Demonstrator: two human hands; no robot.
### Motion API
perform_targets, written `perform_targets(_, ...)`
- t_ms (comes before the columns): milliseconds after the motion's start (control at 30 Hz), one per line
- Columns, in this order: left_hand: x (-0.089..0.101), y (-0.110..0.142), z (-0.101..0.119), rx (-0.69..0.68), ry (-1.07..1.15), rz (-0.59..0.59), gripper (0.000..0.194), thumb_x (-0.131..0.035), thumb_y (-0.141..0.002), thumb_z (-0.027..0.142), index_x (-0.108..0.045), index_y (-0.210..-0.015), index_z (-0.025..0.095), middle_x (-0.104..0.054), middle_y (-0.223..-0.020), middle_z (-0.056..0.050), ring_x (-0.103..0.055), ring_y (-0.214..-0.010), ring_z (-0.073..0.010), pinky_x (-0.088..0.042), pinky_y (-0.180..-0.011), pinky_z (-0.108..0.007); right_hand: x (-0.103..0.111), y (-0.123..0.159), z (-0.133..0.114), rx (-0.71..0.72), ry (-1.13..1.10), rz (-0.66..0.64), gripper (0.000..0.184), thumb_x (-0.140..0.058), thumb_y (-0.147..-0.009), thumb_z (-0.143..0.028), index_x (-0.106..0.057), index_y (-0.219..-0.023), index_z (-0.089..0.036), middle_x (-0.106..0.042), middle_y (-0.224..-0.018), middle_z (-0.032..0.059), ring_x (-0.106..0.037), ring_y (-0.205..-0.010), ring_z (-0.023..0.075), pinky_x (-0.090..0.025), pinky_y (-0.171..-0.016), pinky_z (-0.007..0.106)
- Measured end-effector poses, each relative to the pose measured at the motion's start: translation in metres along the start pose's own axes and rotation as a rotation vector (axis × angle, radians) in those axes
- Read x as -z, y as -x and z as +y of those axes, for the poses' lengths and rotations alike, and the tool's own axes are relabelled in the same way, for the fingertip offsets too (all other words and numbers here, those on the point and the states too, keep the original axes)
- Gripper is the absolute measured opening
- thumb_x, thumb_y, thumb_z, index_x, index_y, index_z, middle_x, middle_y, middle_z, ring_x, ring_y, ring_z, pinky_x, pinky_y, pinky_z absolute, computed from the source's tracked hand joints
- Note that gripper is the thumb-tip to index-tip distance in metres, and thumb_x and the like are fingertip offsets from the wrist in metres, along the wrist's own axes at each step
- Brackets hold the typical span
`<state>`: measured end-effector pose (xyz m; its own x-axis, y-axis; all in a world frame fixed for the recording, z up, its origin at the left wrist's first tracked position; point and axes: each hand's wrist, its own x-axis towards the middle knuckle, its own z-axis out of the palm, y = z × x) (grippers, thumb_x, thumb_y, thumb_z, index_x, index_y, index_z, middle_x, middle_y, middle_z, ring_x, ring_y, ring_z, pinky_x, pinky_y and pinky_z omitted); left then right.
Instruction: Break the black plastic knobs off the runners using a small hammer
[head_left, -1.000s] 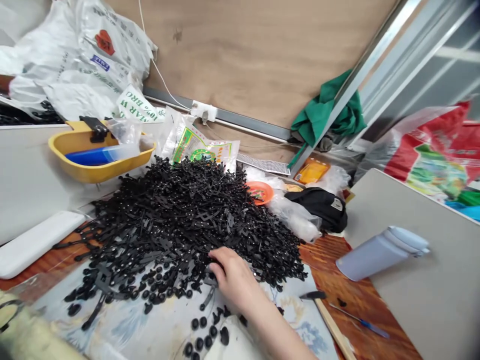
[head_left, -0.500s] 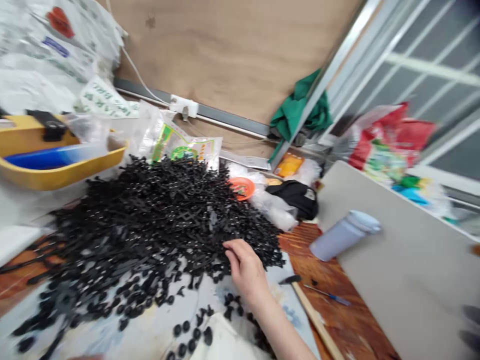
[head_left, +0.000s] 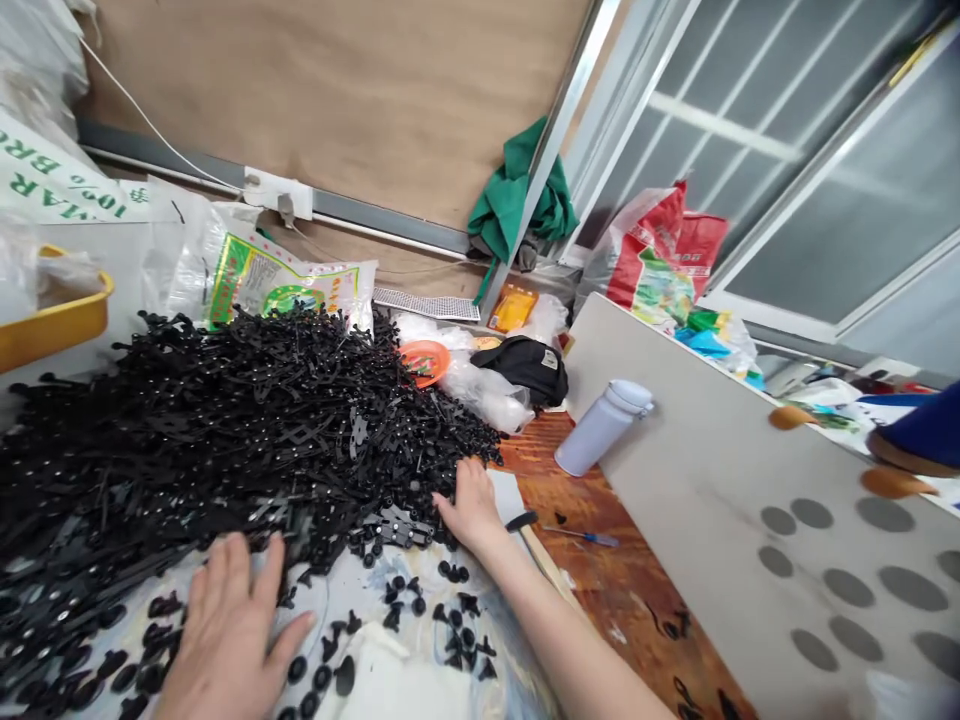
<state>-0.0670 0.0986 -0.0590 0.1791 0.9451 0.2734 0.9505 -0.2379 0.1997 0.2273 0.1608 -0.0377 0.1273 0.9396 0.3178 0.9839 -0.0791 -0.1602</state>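
A large heap of black plastic strap-like parts (head_left: 247,420) with small round ends covers the left and middle of the table. My left hand (head_left: 232,625) lies palm down with fingers spread, its fingertips at the heap's near edge. At the heap's right edge is my right hand (head_left: 471,508), fingers stretched forward and thumb apart, touching or close to the parts; nothing shows in it. Between the hands, loose black round-headed pieces (head_left: 461,635) are scattered on the pale patterned table cover (head_left: 341,585). A white cloth-like item (head_left: 409,675) lies at the near edge.
A lilac bottle (head_left: 604,430) leans by a grey board (head_left: 690,470) on the right. Near it are a screwdriver (head_left: 589,537) and a wooden stick (head_left: 551,565). Behind the heap are an orange dish (head_left: 424,362), a black pouch (head_left: 525,370) and a yellow tray (head_left: 60,330).
The view has swung right. My left hand has come into view and lies spread at the heap's near edge. My right hand has opened out from curled fingers, staying near the heap's right side.
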Motion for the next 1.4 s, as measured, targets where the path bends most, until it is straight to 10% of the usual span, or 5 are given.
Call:
perform_targets(633,0.032,-0.009,0.019,-0.110,0.213,0.102,0.027,-0.051,-0.089,0.024,-0.075,-0.092,0.011,-0.069,-0.116,-0.022,-0.062,-0.110,-0.0379,-0.051,-0.095,-0.057,0.046,0.066,-0.018,0.002,-0.456,-0.164,0.027,-0.058,-0.095,-0.032,-0.060,-0.119,-0.019,-0.062,-0.120,0.0081,-0.064,-0.096,0.0210,-0.055,-0.081,0.041)
perform_targets(800,0.056,0.040,0.051,-0.226,0.220,0.095,0.033,-0.054,-0.089,0.037,-0.064,-0.113,0.016,-0.056,-0.139,-0.019,-0.047,-0.130,-0.0387,-0.052,-0.093,-0.059,0.063,0.095,-0.055,0.177,-0.779,-0.236,0.012,-0.057,-0.094,-0.027,-0.064,-0.089,-0.018,-0.066,-0.085,0.0011,-0.063,-0.076,0.0151,-0.052,-0.072,0.032)
perform_targets(967,0.043,0.091,0.087,-0.666,0.281,0.177,0.021,-0.047,-0.093,0.028,-0.063,-0.083,0.021,-0.076,-0.096,-0.008,-0.068,-0.096,-0.0271,-0.057,-0.080,-0.040,0.078,0.113,-0.077,0.163,-1.017,-0.261,0.016,-0.052,-0.093,-0.026,-0.057,-0.079,-0.020,-0.060,-0.078,0.0019,-0.059,-0.075,0.0162,-0.049,-0.071,0.030)
perform_targets(1133,0.026,0.091,0.107,-0.539,0.287,0.418,0.035,-0.037,-0.088,0.002,-0.063,-0.071,0.018,-0.076,-0.078,-0.007,-0.068,-0.080,-0.0253,-0.051,-0.080,-0.041,0.094,0.112,-0.055,0.141,-1.202,-0.339,0.029,-0.042,-0.099,-0.041,-0.062,-0.097,-0.021,-0.068,-0.098,0.0067,-0.064,-0.094,0.0203,-0.051,-0.084,0.034)
perform_targets(1400,0.036,0.095,0.130,-0.612,0.030,0.204,0.028,-0.048,-0.081,0.000,-0.070,-0.084,0.017,-0.080,-0.086,-0.009,-0.072,-0.078,-0.0264,-0.055,-0.076,-0.041,0.098,0.107,0.004,0.035,-1.107,-0.248,0.030,-0.039,-0.101,-0.039,-0.064,-0.098,-0.023,-0.070,-0.093,0.0072,-0.066,-0.090,0.0230,-0.051,-0.081,0.038)
